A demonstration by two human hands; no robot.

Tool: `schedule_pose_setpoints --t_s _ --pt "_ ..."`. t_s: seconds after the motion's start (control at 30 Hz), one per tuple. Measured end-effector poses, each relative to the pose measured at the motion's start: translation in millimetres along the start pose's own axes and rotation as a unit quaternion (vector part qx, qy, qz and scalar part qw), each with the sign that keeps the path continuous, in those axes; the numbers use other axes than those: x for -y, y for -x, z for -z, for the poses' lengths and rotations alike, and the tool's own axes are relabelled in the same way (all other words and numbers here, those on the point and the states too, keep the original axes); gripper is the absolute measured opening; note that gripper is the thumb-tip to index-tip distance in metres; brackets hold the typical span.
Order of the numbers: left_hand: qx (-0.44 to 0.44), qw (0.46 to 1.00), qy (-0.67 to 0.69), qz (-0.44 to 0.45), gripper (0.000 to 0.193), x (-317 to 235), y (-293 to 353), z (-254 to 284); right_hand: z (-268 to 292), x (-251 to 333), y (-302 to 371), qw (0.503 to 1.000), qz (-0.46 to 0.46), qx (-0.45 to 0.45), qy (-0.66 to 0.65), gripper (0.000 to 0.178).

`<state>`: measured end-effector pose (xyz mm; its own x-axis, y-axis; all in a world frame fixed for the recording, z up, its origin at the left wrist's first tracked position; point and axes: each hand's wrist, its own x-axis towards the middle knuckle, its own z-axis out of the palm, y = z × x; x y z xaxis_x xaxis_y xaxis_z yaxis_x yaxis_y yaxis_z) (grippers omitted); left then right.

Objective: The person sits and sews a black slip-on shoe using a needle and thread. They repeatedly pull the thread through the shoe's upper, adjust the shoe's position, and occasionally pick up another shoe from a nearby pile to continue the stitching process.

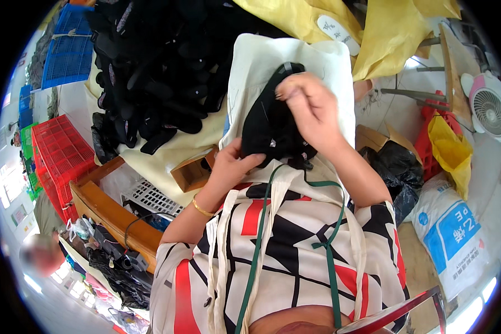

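A black, soft, shoe-shaped fabric piece (264,119) lies on a white cloth (331,64) over my lap. Its far end carries a small grey patch. My left hand (232,167) pinches its near left edge between thumb and fingers. Over the right side of the piece, my right hand (312,108) is closed, thumb against curled fingers. Whatever those fingertips hold is too small to make out. A few thin threads show on the black fabric and the white cloth.
A large heap of similar black pieces (161,67) lies ahead on the left. A small open cardboard box (193,171) sits left of my lap. Red crates (64,153) stand further left. On the right are a black plastic bag (392,175), a white sack (448,234) and a fan (489,106).
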<state>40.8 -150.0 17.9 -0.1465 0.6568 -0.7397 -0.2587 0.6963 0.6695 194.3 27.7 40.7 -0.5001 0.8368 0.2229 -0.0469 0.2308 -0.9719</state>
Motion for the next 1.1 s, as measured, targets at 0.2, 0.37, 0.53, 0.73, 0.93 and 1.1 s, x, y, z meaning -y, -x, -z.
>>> schedule_pose_setpoints --t_s 0.2,0.37,0.53,0.73,0.93,1.1 --pt "-0.047 0.944 0.012 -0.327 0.033 -72.2 3.8 38.7 85.2 38.2 -0.2 0.944 0.130 -0.192 0.236 0.009" --pt "0.050 0.937 -0.087 -0.335 0.023 -163.2 -18.8 69.4 158.6 42.1 35.0 0.882 0.133 -0.252 0.375 0.008" --pt "0.127 0.938 -0.113 -0.301 0.019 -184.4 -78.0 47.1 188.3 28.4 78.1 0.865 0.026 -0.194 0.462 0.006" --pt "0.100 0.934 -0.095 -0.330 0.020 -215.9 -115.9 34.9 181.9 20.4 85.9 0.893 -0.041 -0.198 0.402 0.007" --pt "0.161 0.921 -0.230 -0.269 0.022 -139.5 -146.7 8.6 188.3 -26.1 97.4 0.860 -0.065 -0.047 0.504 0.011" --pt "-0.014 0.847 -0.331 -0.415 0.022 -115.1 -139.9 -9.9 149.2 -16.0 63.7 0.916 -0.075 -0.084 0.385 0.013"
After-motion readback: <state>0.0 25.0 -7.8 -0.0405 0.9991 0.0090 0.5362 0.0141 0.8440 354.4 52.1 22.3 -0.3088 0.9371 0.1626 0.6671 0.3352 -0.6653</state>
